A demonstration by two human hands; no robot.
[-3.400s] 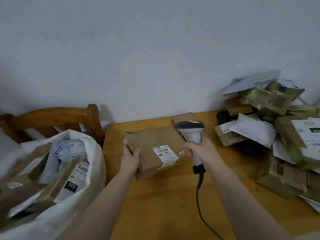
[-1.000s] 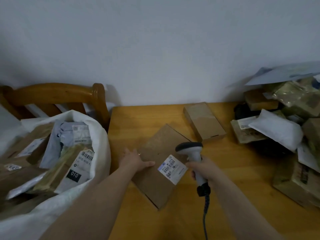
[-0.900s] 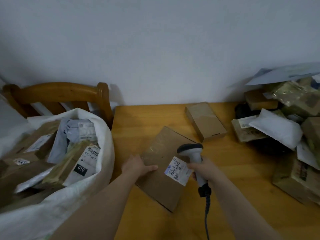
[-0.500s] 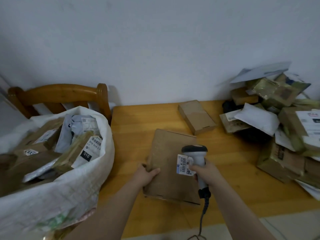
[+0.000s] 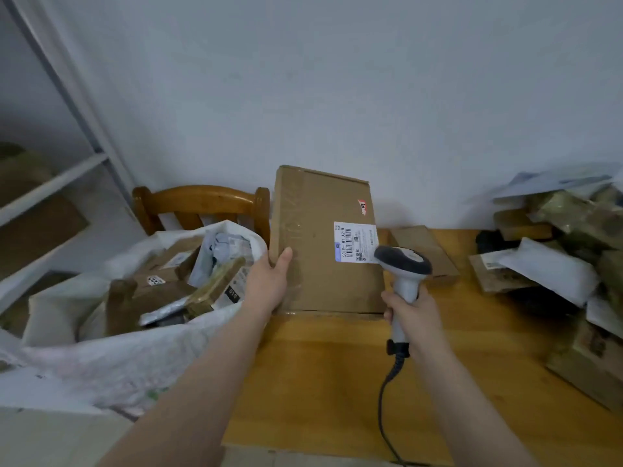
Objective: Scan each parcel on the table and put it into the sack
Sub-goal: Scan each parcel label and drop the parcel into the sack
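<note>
So the flat brown cardboard parcel [image 5: 320, 244] isn't lying on the wooden table [image 5: 337, 365] like it was half a second ago. You've tipped it up, and now it stands on its bottom edge near the table's left side with the white shipping label [image 5: 355, 242] facing you. Your left hand [image 5: 269, 281] grips the parcel's left edge, thumb on the front face and the other fingers hidden behind it. Your right hand [image 5: 413, 311] is wrapped tight round the handle of the grey and white corded barcode scanner [image 5: 403, 264]. The scanner's head sits right at the label's lower right corner, though I can't tell if it's touching. To me that looks like the scan itself, or the last beat before it. Once that's done, the white woven sack [image 5: 135, 348] is just to the left, already holding plenty, so it's a short swing over. The heap of mixed parcels [image 5: 556, 264] on the right is still waiting, so you're nowhere near finished.
</note>
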